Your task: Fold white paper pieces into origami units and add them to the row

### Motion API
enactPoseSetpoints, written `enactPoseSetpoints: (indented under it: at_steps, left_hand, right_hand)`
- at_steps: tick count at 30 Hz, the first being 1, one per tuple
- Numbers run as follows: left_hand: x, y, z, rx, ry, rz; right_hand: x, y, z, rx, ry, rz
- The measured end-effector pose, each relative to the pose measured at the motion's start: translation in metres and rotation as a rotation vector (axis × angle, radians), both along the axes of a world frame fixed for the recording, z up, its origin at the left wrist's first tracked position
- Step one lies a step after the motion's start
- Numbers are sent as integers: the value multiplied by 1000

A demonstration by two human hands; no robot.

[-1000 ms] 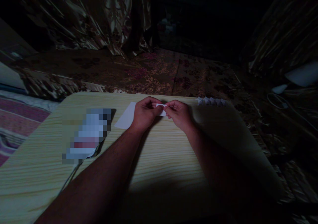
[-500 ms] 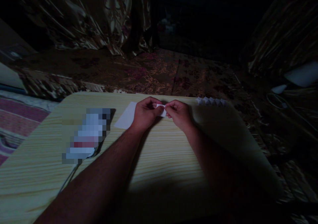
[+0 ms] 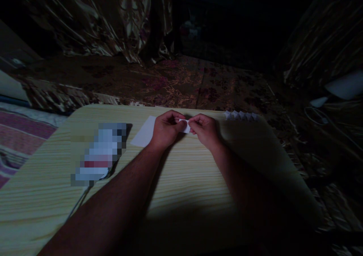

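Note:
A small piece of white paper [image 3: 185,127] is pinched between both my hands above the far middle of the table. My left hand [image 3: 166,128] grips its left side, thumb on top. At its right edge, the thumb and fingers of my right hand [image 3: 204,129] close on it. Part of the paper is hidden by the fingers, so its folds cannot be made out. A larger white sheet [image 3: 143,132] lies flat on the table just left of my left hand.
The light wood-grain table [image 3: 181,180] has a row of several small folded paper shapes [image 3: 241,115] along its far right edge. A pixelated, phone-like device [image 3: 99,150] with a cable [image 3: 76,207] lies on the left. Dark patterned cloth [image 3: 181,80] covers a ledge behind.

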State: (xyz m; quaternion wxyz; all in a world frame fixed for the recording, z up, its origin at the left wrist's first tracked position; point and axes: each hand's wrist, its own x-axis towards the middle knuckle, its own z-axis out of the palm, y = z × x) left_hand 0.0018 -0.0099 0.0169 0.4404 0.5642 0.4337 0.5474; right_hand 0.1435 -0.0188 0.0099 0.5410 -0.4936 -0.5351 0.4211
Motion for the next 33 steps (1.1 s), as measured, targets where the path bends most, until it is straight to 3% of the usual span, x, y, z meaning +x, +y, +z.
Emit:
enactPoseSetpoints:
  at_steps: [28,33]
  left_hand:
    - [-3,4,-3,-7,-18,15]
    - [-2,4,-5,5,-33,-37]
  right_hand:
    - [1,-1,5,-70,41,57]
    - [0,-2,6,-68,-1,48]
